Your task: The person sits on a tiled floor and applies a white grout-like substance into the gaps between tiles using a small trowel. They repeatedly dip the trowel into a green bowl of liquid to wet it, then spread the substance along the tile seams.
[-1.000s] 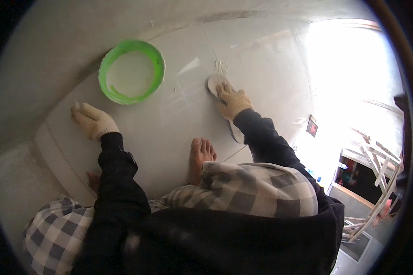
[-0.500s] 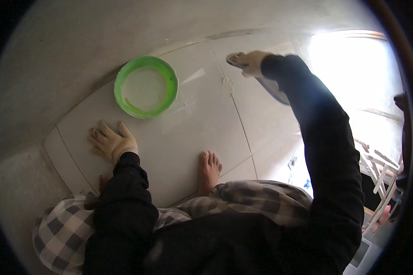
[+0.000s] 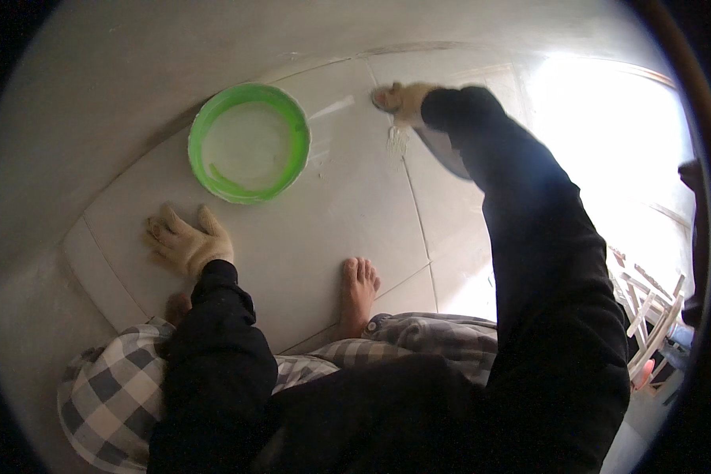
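Right hand [image 3: 409, 104], gloved: fingers closed on a flat, round-ended tool [image 3: 441, 150], pale face, dark rim. One end pokes out left of the fingers, the rest runs back toward the sleeve. Exact finger placement blurred. Can't tell if the tool touches the tile or sits just above it. Position: near the far edge of the floor, right of the tub.

Left hand [image 3: 189, 243], same cream knit glove: fingers open and spread, nothing in them, palm down on the floor near its left edge. Dark marks on a couple of fingertips.

White smear [image 3: 397, 141] just below the tool's free end, at the upper end of a dark tile joint [image 3: 415, 201]. The joint runs down toward a crossing joint right of the foot.

Green tub [image 3: 299, 146] on the floor close to the far edge, between the hands, nearer the left one. White paste [image 3: 247, 146] inside, green wall showing above it.

Floor [image 3: 308, 229] is pale glossy tile; its far edge meets a grey wall [image 3: 134, 87]. Bare foot [image 3: 359, 288] toward the near edge, toes pointing away from the body. Checked trousers [image 3: 107, 399], black sleeves [image 3: 533, 213]. Bright opening far right, white slatted frame [image 3: 648, 316] below it.
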The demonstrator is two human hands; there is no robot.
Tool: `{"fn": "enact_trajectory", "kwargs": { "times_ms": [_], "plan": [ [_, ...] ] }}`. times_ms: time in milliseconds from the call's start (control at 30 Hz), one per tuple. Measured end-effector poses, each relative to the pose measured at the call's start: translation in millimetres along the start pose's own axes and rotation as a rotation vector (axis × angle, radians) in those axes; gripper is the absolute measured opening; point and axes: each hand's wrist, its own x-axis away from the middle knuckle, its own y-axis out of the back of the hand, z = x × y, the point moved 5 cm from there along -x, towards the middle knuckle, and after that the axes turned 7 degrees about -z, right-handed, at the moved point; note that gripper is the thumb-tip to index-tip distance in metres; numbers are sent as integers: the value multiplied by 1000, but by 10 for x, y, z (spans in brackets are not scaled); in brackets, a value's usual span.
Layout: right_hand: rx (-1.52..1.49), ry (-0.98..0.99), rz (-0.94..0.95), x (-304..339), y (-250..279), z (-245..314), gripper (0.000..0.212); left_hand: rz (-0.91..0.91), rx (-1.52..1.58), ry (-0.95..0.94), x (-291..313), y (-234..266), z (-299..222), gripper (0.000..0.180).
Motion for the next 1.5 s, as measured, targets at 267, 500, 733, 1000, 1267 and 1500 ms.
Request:
{"fn": "enact_trajectory", "kwargs": {
  "times_ms": [267, 500, 733, 1000, 1267, 1500],
  "plan": [
    [-364, 116, 301, 1221, -1212, 396, 72, 70, -4, 31, -6, -10, -10, 69],
    [-1513, -618, -4, 1175, -1404, -109, 54, -55, 11, 41, -18, -28, -20, 66],
    [-472, -390, -121, 914, -1258, 903, 75, -14, -52, 43, -60, -27, -39, 67],
    [-268, -45, -81, 918, -462, 285, 72, 98, -34, 74, -47, 75, -57, 69],
    [-138, 12, 14, 894, -364, 781, 49, 119, -22, 82, -39, 60, -42, 69],
    [-223, 45, 566, 1702, -1370, 736, 60, 15, 46, 33, -57, 31, -7, 69]
  ]
}}
